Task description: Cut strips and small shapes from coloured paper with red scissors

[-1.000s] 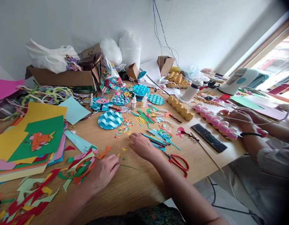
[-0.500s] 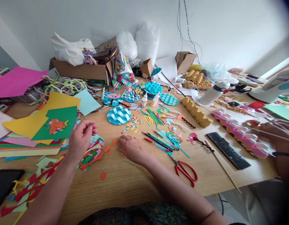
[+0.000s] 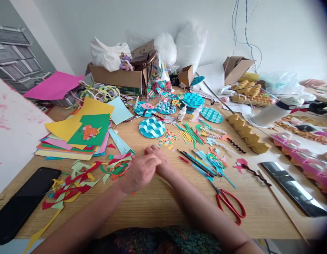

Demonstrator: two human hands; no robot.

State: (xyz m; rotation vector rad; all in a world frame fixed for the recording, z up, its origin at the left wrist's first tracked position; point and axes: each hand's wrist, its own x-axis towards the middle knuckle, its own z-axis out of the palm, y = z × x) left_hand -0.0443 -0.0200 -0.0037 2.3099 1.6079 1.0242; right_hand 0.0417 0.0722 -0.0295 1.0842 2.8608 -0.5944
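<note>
My left hand (image 3: 142, 167) crosses over my right hand (image 3: 157, 158), and the two touch above the wooden table. Its fingers are pressed together; anything between them is hidden. The right hand's fingers are curled down toward the tabletop, partly covered by the left, so what they hold does not show. Just left of the hands lies a heap of red, green and orange paper scraps (image 3: 120, 168). Beyond them are a blue disc with white waves (image 3: 152, 127) and a scatter of small confetti dots (image 3: 167, 138).
Red-handled scissors (image 3: 230, 205) lie at right, below several pencils (image 3: 196, 164). A black phone (image 3: 25, 203) is at left, near stacked coloured paper (image 3: 65, 153). Glue bottles (image 3: 182, 113) stand farther back. A dark glossy slab (image 3: 293, 187) and pink egg-carton strip (image 3: 303, 158) lie right.
The view has swung left. My left hand has moved right and down from above the paper scraps onto my right hand. The other person's hand at the far right has mostly left view.
</note>
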